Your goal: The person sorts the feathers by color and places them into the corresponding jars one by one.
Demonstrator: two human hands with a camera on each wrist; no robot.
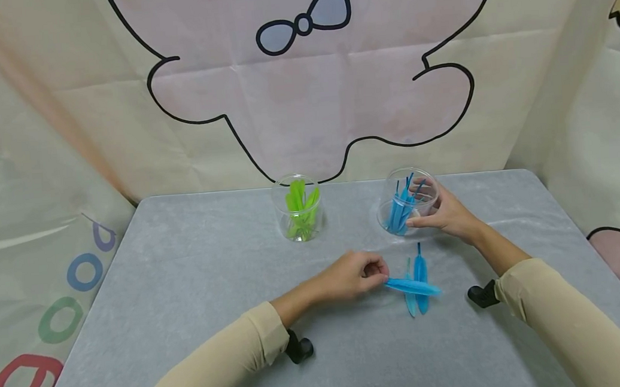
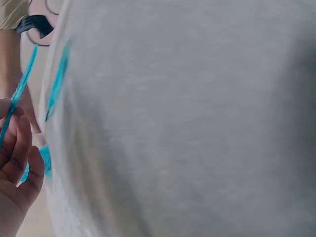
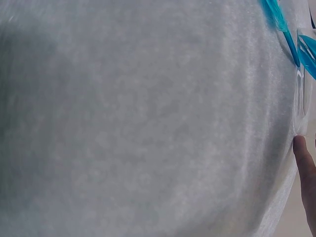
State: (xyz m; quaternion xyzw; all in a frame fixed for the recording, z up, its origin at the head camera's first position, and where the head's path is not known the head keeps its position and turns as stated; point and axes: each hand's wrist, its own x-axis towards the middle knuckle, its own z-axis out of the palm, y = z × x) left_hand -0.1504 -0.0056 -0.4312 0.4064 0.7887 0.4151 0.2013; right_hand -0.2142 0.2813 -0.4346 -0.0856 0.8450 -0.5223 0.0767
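My left hand (image 1: pixel 356 274) pinches a blue feather (image 1: pixel 416 287) near one end, above the table. In the left wrist view the held feather (image 2: pixel 23 81) stands up between thumb and fingertips. Beneath it on the table lie a darker blue feather (image 1: pixel 420 267) and a paler blue feather (image 1: pixel 411 306), side by side and partly covered. My right hand (image 1: pixel 448 211) grips a clear plastic cup (image 1: pixel 383 211) round its right side. Several blue feathers (image 1: pixel 399 212) stand inside that cup. The right wrist view catches only a fingertip (image 3: pixel 299 144) at the cup's edge.
A second clear cup (image 1: pixel 280 219) with several green feathers (image 1: pixel 301 205) stands to the left, near the back edge. The table (image 1: pixel 201 255) has a grey cloth surface. A printed sheet (image 1: pixel 303 98) hangs behind it, and more sheets flank both sides.
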